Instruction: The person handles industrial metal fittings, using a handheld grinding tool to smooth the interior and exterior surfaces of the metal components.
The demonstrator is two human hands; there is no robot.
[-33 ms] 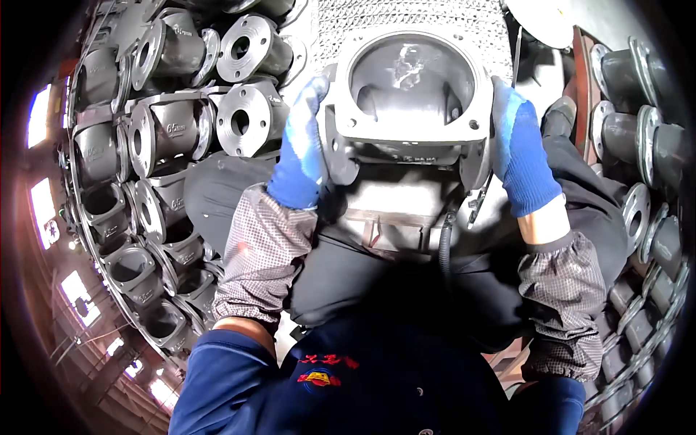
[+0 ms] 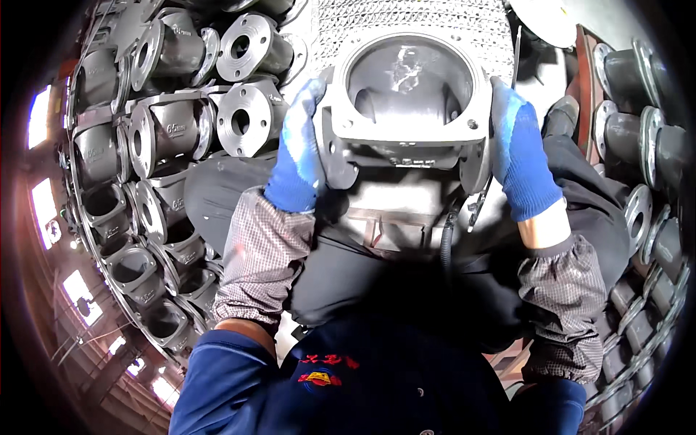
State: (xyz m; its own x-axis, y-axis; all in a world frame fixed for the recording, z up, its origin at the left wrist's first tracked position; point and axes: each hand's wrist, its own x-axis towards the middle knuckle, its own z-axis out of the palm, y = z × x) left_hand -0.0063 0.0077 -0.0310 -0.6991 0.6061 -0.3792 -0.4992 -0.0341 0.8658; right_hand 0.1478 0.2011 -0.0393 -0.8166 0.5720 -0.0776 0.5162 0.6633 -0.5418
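Between my two gloved hands is a grey cast-metal valve body (image 2: 406, 132), its wide round opening facing up and a flange at each side. My left hand (image 2: 299, 141), in a blue glove, is closed on the left flange. On the opposite flange my right hand (image 2: 516, 134) grips in the same way, its fingers mostly hidden behind the metal. Under the valve body's far side lies a textured grey mat (image 2: 413, 16). Smooth dark metal with a pale streak shows inside the opening.
Rows of similar grey valve bodies (image 2: 168, 127) stand close on my left. More flanged castings (image 2: 622, 134) are stacked at the right, beside a reddish-brown upright bar (image 2: 586, 87). A black ribbed hose (image 2: 446, 243) hangs near my knees. A pale round disc (image 2: 544, 20) is at the far right.
The valve body tilts very slightly in my hands, so less of its front face shows. Both hands keep their grip and barely shift.
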